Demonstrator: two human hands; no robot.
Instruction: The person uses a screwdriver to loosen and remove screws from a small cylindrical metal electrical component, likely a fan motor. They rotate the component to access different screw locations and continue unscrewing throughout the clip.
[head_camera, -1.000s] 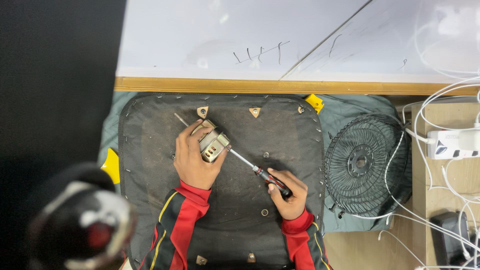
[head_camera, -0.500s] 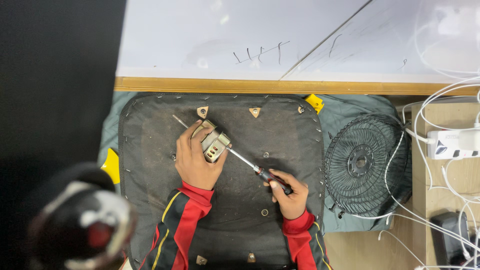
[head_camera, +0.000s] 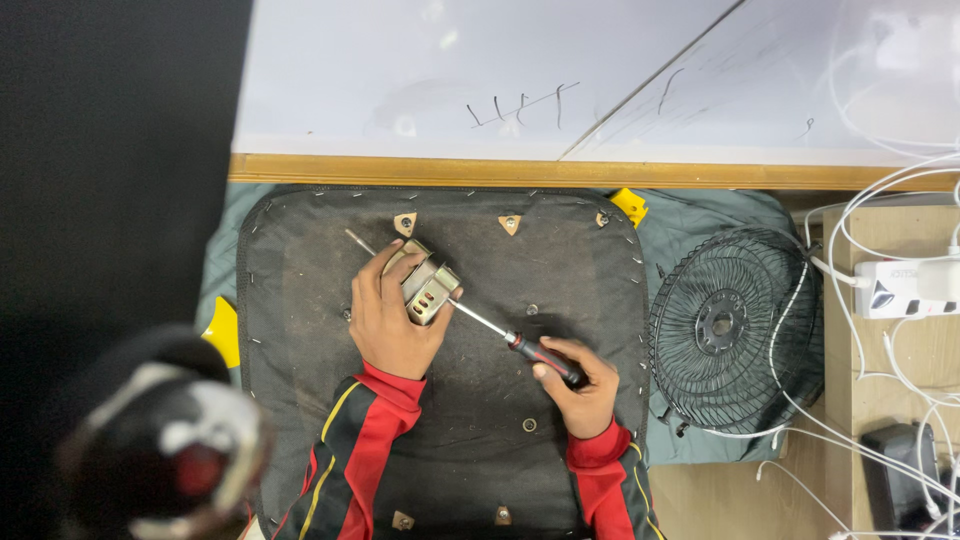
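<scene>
My left hand (head_camera: 388, 322) grips a small metal motor block (head_camera: 428, 286) with a thin shaft sticking out toward the upper left, holding it on a black padded board (head_camera: 300, 400). My right hand (head_camera: 583, 385) is closed around the red and black handle of a screwdriver (head_camera: 520, 345). The screwdriver's blade points up and left, and its tip touches the motor's near side. Both sleeves are red with black and yellow stripes.
A black wire fan guard (head_camera: 725, 330) lies right of the board on grey-green cloth. White cables and a white power strip (head_camera: 905, 288) sit on a wooden surface at far right. A whiteboard (head_camera: 500, 70) with a wooden edge lies beyond. A blurred dark object (head_camera: 160, 450) fills the lower left.
Both hands and the screwdriver stay almost in place; my left hand has shifted very slightly on the motor.
</scene>
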